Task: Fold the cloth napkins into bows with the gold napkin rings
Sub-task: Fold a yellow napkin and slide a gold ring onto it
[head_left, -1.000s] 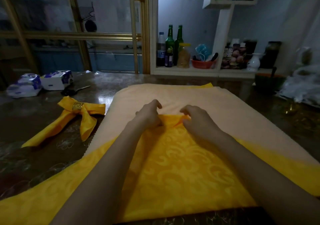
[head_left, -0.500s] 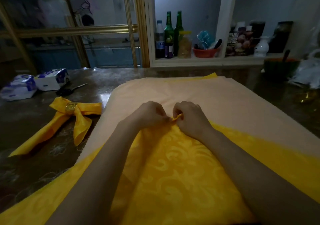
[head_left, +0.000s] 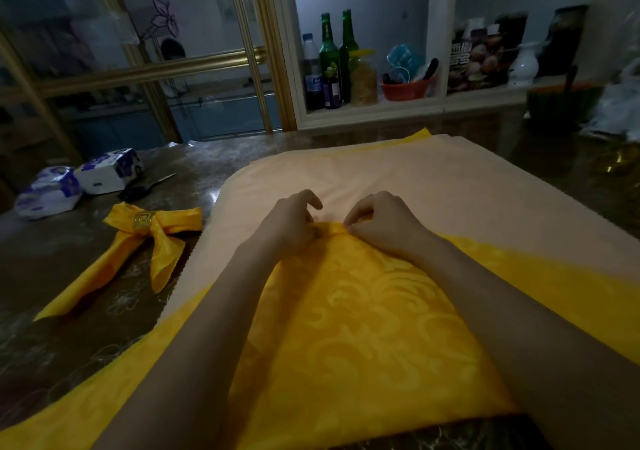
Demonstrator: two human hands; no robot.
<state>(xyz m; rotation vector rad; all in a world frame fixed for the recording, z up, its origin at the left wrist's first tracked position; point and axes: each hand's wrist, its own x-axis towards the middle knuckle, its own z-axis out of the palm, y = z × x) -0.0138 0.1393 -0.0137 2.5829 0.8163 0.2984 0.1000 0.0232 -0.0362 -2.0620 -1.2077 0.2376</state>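
Note:
A yellow damask napkin (head_left: 363, 325) lies folded toward me over a pale peach cloth (head_left: 398, 179) on the table. Its far point sits between my hands. My left hand (head_left: 294, 222) rests on the left side of that point with fingers curled; whether it pinches the fabric is hidden. My right hand (head_left: 381, 222) pinches the napkin's tip at its right side. To the left lies a finished yellow bow (head_left: 152, 241) held by a gold napkin ring (head_left: 143, 221).
Two tissue packs (head_left: 79, 183) and dark scissors (head_left: 145, 190) lie at the table's far left. A shelf behind holds green bottles (head_left: 332, 58), a jar and a red bowl (head_left: 403, 89). A dark bowl (head_left: 561, 103) and plastic bags stand at the far right.
My hands first closed together on the napkin's tip, then drew slightly apart; the tip now lies flatter between them. The camera tilted a little.

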